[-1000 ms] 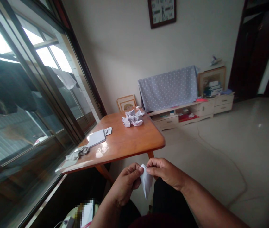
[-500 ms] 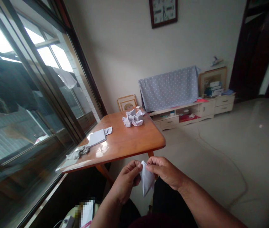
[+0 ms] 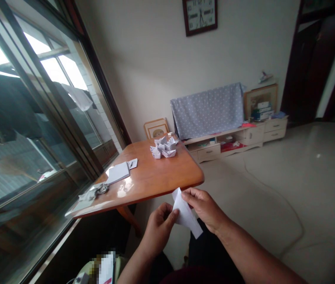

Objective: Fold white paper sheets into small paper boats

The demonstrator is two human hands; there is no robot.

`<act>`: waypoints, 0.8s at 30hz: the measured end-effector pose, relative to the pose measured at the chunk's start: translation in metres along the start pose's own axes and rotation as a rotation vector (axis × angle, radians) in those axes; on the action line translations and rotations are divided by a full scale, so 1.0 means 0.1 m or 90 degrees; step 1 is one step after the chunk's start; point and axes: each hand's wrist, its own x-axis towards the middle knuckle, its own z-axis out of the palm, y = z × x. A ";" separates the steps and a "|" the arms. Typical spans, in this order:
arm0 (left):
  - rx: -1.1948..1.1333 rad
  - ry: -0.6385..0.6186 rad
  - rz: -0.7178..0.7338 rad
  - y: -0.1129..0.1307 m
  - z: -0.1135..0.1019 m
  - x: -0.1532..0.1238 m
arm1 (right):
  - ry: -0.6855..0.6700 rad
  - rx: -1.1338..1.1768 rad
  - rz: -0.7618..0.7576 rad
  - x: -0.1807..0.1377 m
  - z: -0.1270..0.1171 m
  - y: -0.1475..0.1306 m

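A folded piece of white paper (image 3: 186,216) is held in the air between my two hands, just in front of the table's near edge. My left hand (image 3: 162,221) pinches its left side, thumb on top. At its upper right, the thumb and fingers of my right hand (image 3: 200,205) grip the paper near its pointed top. The lower end slants down to the right, over my dark-clothed leg. Several folded paper pieces (image 3: 163,148) lie in a cluster at the far end of the wooden table (image 3: 152,175).
On the table's left side lie a stack of white paper (image 3: 118,172) and a crumpled grey cloth (image 3: 100,189). A low cabinet (image 3: 209,153) under a dotted cloth (image 3: 207,110) stands along the wall. A cable (image 3: 274,190) runs across the floor at right.
The folded paper has turned from upright and narrow to slanted, showing a broader, longer face. My left hand has moved slightly lower along it. The view has shifted a little.
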 end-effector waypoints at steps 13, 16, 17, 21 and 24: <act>-0.560 0.104 -0.311 -0.07 -0.06 0.12 | -0.169 -0.142 -0.126 -0.09 -0.23 -0.01; -0.584 0.076 -0.329 -0.07 -0.02 0.12 | -0.164 -0.226 -0.200 -0.08 -0.20 -0.01; -0.587 0.067 -0.336 -0.08 -0.01 0.11 | -0.162 -0.239 -0.211 -0.07 -0.19 -0.01; -0.601 0.022 -0.364 -0.10 0.05 0.09 | -0.127 -0.252 -0.221 -0.08 -0.18 -0.02; -0.607 0.002 -0.380 -0.11 0.10 0.06 | -0.113 -0.243 -0.205 -0.10 -0.16 -0.04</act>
